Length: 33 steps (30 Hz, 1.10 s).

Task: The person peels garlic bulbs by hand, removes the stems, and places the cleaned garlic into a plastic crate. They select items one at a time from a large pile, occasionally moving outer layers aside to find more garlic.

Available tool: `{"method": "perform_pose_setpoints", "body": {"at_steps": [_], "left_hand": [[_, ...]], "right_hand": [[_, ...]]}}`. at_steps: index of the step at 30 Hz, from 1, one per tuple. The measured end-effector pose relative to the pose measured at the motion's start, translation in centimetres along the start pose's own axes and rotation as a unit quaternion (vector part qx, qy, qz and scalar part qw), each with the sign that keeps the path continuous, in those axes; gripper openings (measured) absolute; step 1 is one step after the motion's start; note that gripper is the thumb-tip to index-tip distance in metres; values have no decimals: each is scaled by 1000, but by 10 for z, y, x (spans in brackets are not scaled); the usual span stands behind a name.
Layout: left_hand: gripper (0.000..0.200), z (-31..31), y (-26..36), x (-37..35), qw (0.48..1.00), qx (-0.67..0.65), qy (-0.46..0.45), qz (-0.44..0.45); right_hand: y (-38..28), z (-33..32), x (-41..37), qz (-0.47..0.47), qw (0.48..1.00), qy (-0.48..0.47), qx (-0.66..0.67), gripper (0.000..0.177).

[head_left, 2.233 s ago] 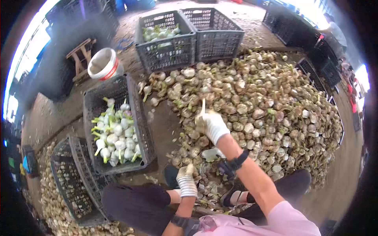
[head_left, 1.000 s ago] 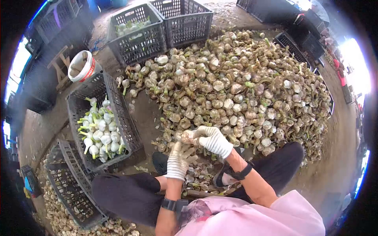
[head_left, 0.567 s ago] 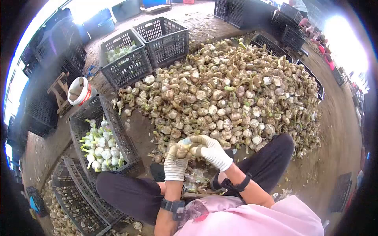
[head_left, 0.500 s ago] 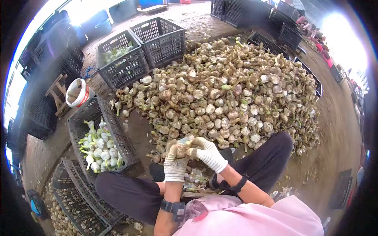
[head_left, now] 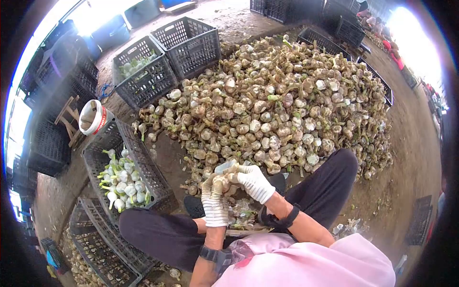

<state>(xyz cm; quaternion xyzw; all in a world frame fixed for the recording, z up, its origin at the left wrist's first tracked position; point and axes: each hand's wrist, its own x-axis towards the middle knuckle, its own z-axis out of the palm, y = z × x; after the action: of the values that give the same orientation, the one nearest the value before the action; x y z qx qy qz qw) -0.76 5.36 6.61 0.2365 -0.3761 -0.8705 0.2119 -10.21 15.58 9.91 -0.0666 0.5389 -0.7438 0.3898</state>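
Both my hands wear striped white gloves with bare fingertips and meet in front of my knees. My left hand is closed around a brownish garlic bulb. My right hand pinches the same bulb from its other side. At the right fingertips a pale bluish flat piece sticks out; I cannot make out whether it is a tool or skin. Just beyond my hands lies a big heap of untrimmed garlic. Cleaned white garlic bulbs with short green stems fill part of the crate on my left.
The black crate stands beside my left knee, a white bucket behind it. Two more crates are at the heap's far left edge. Near my left leg are tilted crates over loose garlic. Peel scraps lie between my feet.
My hands keep hold of the garlic bulb, and the pale flat piece shows more above it. The camera view has shifted slightly.
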Motion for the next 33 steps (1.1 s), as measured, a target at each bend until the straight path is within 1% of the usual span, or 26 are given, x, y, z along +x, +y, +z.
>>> {"method": "perform_pose_setpoints", "body": {"at_steps": [2,4,7,9,10,12,13,14,15,16,17,18,19,20,21,22,24,25,26,27,28,29,30,31,32,33], "left_hand": [[47,4,3,-1,1000,-9,8,-1],[46,6,6,1,1000,-18,16,-1],[46,4,6,6,999,37,10,9],[44,7,4,6,994,91,24,63],[44,7,3,6,994,92,23,62],[41,3,-1,8,952,258,33,160],[36,-8,-13,12,930,299,28,213],[36,-8,-11,9,930,301,27,211],[37,-7,-7,7,956,252,40,146],[38,-6,-4,5,975,199,53,82],[29,-9,-10,10,984,145,78,75],[29,-13,-12,14,984,144,79,76],[29,-18,-13,18,994,22,96,-52],[33,-19,-11,20,973,-101,110,-179],[38,3,8,13,957,-34,148,-249],[38,-2,9,13,957,-35,149,-247],[39,-11,14,12,939,-119,40,-322],[39,-11,15,12,934,-133,37,-331],[39,-2,20,12,934,-136,36,-328],[38,9,22,13,941,-123,108,-295],[37,15,23,13,942,-109,181,-261],[35,16,23,12,944,-138,184,-236],[35,13,23,9,944,-138,184,-237],[33,8,21,4,978,-5,137,-156],[34,5,18,1,986,125,84,-69],[36,2,7,9,979,187,44,64]], "right_hand": [[-1,-2,-2,-5,1000,-15,3,20],[-4,-2,-4,-1,1000,12,-27,21],[-3,-3,1,7,1000,14,9,22],[-3,1,3,-4,1000,20,-19,22],[-2,3,3,-14,998,25,-50,23],[8,1,10,9,997,29,-68,21],[18,-2,16,-33,994,29,-99,20],[23,-2,18,-76,988,29,-129,19],[28,-1,18,-47,993,39,-97,17],[32,0,18,-48,993,39,-96,17],[36,3,18,-73,989,43,-122,17],[38,4,17,-98,983,45,-149,17],[41,6,15,-105,987,27,-118,21],[42,4,16,-107,987,24,-119,21],[42,2,16,-145,970,27,-192,25],[44,-1,17,-182,947,29,-264,28],[50,-3,18,-182,950,7,-253,31],[53,-3,19,-220,937,20,-271,30],[51,-2,20,-259,921,33,-289,29],[33,5,13,-131,976,-4,-175,25],[27,7,9,-132,975,-7,-178,25],[23,9,5,-84,984,-17,-157,23],[23,10,3,-38,990,-24,-134,21],[24,9,3,-39,990,-21,-134,21],[24,6,5,-6,996,6,-87,20],[24,3,7,28,998,32,-40,18]]}}
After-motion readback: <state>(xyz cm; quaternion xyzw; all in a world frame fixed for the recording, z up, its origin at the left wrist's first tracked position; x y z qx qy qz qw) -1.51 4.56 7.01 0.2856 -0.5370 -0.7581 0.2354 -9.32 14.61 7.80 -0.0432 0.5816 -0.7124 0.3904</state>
